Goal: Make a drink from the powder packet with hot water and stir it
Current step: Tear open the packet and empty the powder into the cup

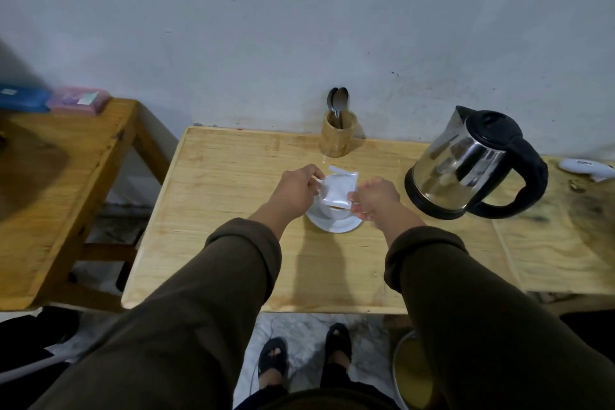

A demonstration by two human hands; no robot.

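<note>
Left hand (298, 186): fingers closed, pinching the left edge of the powder packet (339, 190). Sleeve dark olive, pushed back to the forearm.

Right hand (376, 198): fingers closed, pinching the packet's lower right corner. Sleeve as above.

Powder packet: white, flat, rectangular, held between the two hands and tilted, its lower edge down over the cup (336, 210). A torn or folded strip shows at its far edge.

Cup: white, directly beneath the packet and between the hands, largely hidden by them; something brownish shows at its mouth, and what it is cannot be told. It stands on a saucer.

Saucer (334, 225): white, round, on the bench just below both hands.

Bench (233, 176): pale wood, carrying all of the above.

Spoon holder (337, 136): wooden cylinder, beyond the hands near the wall, holding metal spoons (338, 100) bowls up.

Kettle (472, 163): steel body, black lid, handle and base, to the right of the right hand, apart from it, spout toward the wall.

White object (587, 169): beyond the kettle at the far right edge, not identifiable.

Second bench (66, 176): darker wood, well to the left of the left hand, bearing a blue box (23, 99) and a pink box (80, 100).
</note>
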